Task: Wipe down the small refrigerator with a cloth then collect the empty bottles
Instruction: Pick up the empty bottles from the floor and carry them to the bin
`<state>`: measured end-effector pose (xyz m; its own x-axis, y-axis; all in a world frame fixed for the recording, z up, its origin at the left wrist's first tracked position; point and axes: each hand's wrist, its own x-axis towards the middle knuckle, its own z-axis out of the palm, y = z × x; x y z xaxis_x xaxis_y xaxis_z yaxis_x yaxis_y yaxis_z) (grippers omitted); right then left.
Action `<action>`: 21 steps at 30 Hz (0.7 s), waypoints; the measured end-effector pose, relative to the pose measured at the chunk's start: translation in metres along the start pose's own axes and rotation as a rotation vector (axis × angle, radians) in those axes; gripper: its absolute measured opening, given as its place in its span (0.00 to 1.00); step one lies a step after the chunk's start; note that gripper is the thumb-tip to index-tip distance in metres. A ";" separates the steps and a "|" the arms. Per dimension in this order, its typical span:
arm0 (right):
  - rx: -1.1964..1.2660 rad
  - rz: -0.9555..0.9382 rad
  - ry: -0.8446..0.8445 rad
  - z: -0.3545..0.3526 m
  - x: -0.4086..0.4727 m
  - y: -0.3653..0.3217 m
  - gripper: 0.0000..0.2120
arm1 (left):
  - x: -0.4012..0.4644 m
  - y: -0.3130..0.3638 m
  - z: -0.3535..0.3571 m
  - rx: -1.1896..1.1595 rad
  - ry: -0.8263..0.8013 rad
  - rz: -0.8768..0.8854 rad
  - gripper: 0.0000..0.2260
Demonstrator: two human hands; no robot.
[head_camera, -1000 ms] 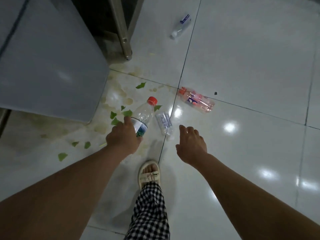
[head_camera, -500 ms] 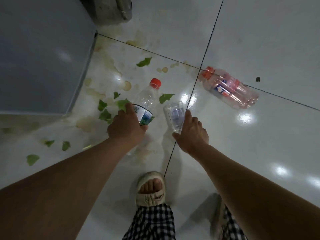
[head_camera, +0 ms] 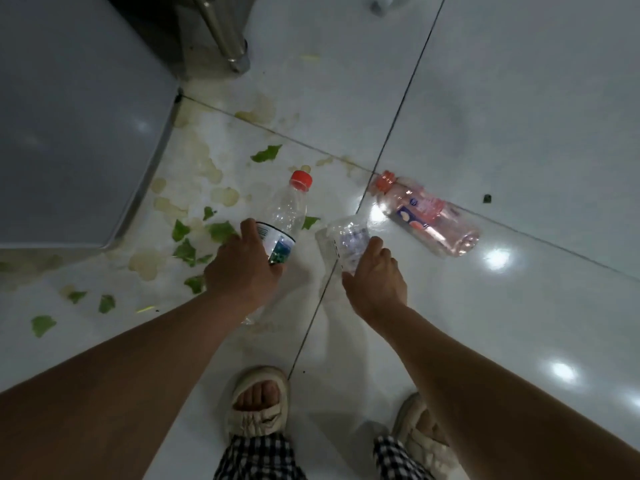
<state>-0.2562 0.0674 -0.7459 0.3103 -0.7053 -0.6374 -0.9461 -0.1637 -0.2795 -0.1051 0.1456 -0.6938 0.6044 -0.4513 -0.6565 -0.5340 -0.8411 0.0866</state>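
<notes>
Red-capped clear bottle, crumpled clear bottle, pink bottle lying on tiles.

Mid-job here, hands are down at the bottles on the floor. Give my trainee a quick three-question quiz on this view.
1. True or false: the left hand grips the red-capped bottle.
2. Which bottle lies untouched on the floor? A) the pink bottle B) the small clear bottle C) the red-capped bottle
3. Fill in: green ___ scraps litter the floor beside the refrigerator.

Key: 1 true; 2 A; 3 leaf. The right hand is on the small clear bottle.
</notes>
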 end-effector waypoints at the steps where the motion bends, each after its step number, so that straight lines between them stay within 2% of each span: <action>1: -0.005 -0.011 0.012 -0.019 -0.002 0.005 0.28 | -0.006 0.013 -0.009 -0.022 0.002 -0.003 0.30; 5: -0.014 -0.037 0.036 -0.104 -0.007 0.022 0.31 | -0.030 0.071 -0.050 -0.111 0.032 0.006 0.30; 8: -0.028 -0.067 0.062 -0.174 -0.005 0.028 0.25 | -0.046 0.116 -0.082 -0.182 0.066 0.020 0.31; 12: -0.079 -0.084 0.116 -0.254 0.006 0.027 0.24 | -0.056 0.168 -0.119 -0.237 0.096 0.029 0.30; 21: -0.121 -0.056 0.168 -0.346 0.074 -0.006 0.25 | -0.011 0.226 -0.179 -0.322 0.114 0.042 0.31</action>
<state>-0.2592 -0.2226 -0.5428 0.3523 -0.7960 -0.4921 -0.9353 -0.2803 -0.2161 -0.1264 -0.0925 -0.5324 0.6574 -0.5031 -0.5611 -0.3573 -0.8636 0.3558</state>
